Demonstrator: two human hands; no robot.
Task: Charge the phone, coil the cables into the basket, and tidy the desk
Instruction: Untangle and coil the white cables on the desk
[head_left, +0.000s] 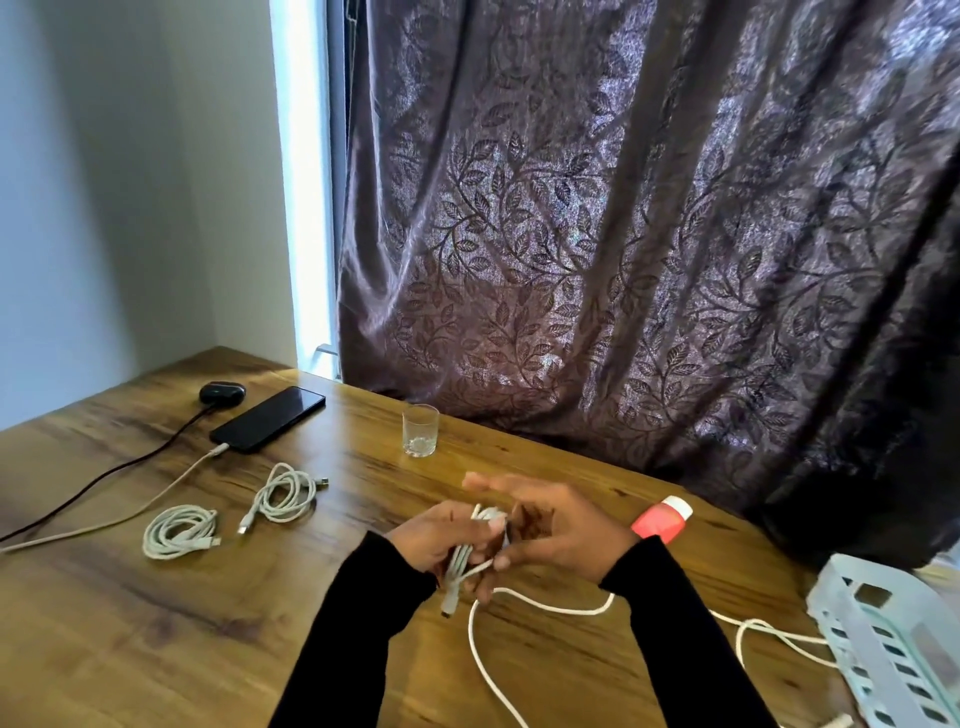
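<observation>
Gripping a white cable (470, 564) bundle, left hand (441, 540) curls; right hand (550, 530) pinches it, basket (883, 639) at four o'clock by desk (208, 623) edge

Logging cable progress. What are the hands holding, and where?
Left hand grips white cable by its coiled bundle; right hand pinches a strand beside it.
</observation>
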